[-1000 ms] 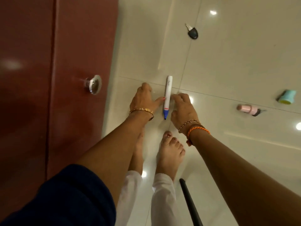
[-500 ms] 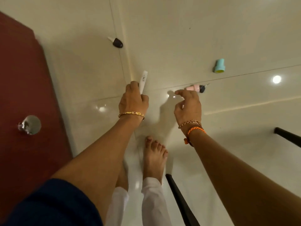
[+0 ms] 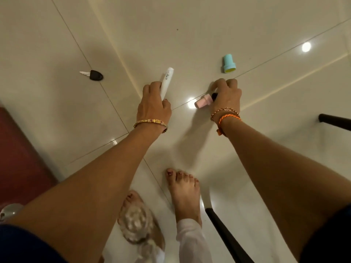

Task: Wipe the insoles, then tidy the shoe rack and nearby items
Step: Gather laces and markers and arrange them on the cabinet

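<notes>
Two grips: left hand clasps smooth white marker; right hand pinches pink bottle.

Bare feet on glossy tiled floor

The left hand covers the lower half of the marker, so its tip is hidden. The right hand hides the dark end of the pink bottle. The marker's print is too small to read. The left foot is blurred.
</notes>
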